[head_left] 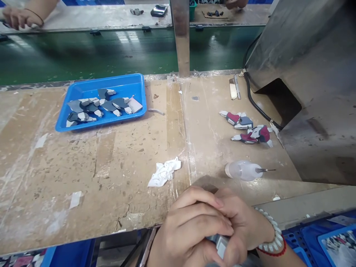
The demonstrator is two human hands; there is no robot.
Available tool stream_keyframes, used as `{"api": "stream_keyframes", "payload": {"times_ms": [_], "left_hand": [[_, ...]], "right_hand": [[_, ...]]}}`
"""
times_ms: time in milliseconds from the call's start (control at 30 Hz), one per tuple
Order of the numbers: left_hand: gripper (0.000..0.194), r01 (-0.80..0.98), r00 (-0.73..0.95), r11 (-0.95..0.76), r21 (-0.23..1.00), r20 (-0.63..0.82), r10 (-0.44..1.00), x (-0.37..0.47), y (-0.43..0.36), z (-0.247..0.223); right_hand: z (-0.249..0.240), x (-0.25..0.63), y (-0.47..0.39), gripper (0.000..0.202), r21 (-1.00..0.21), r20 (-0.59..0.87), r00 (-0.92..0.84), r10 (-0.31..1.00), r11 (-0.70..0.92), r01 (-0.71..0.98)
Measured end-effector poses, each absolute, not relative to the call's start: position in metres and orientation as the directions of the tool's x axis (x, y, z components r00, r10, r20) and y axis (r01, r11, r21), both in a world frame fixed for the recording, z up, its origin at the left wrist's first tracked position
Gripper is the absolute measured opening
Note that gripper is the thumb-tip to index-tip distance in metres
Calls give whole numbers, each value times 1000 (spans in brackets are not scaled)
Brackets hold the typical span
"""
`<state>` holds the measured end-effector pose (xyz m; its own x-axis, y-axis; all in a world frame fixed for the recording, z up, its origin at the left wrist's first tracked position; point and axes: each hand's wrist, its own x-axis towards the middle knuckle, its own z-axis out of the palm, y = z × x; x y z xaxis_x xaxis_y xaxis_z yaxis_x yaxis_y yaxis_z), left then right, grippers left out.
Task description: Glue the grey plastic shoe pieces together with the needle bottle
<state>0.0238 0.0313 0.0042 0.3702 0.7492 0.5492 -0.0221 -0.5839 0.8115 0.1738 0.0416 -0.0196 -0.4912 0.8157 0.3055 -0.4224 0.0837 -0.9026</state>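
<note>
My left hand (pixel 191 226) and my right hand (pixel 244 222) are pressed together at the table's front edge. Between their closed fingers a small grey plastic part (pixel 221 245) shows; most of it is hidden by the fingers. Just beyond my hands lie a crumpled white tissue (pixel 164 172) and a clear bottle with a needle tip (pixel 244 170), on its side. Further right rest red, grey and white jointed plastic pieces (pixel 246 128). A blue tray (pixel 116 120) at the left holds several dark grey and white jointed pieces (pixel 114 104).
A metal housing (pixel 319 92) with a black cable (pixel 256 105) stands at the right. Behind the table run a green conveyor belt (pixel 111 52) and a metal post (pixel 182 37). Another person's hand (pixel 22 17) is across the belt. Blue bins (pixel 311 237) sit below, right.
</note>
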Motion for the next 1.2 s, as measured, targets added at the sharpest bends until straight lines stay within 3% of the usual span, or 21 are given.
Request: {"api": "stream_keyframes", "payload": {"times_ms": [233,400,567,700,867,1067,1200], "left_hand": [[30,-36,392,-576,817,542,744,26,33,6],[26,-13,373,-560,828,524,766,33,30,15],[27,75,393,-507,859,442,807,36,26,32],[16,78,392,-485,871,420,818,36,26,38],[15,74,385,-512,856,449,807,37,27,39],[20,114,350,-539,834,474,808,40,25,36],[21,100,345,-541,835,481,806,39,24,33]], "right_hand": [[-22,176,40,62,-927,300,-505,810,121,-356],[-26,189,31,56,-961,152,-518,842,4,-276],[-39,191,23,51,-950,202,-466,862,55,-309],[-40,190,21,56,-955,170,-487,857,22,-296],[-26,192,24,48,-946,97,-467,879,-65,-318],[-27,187,26,34,-888,216,-439,872,-11,-459],[-33,190,24,35,-895,216,-421,881,7,-445]]}}
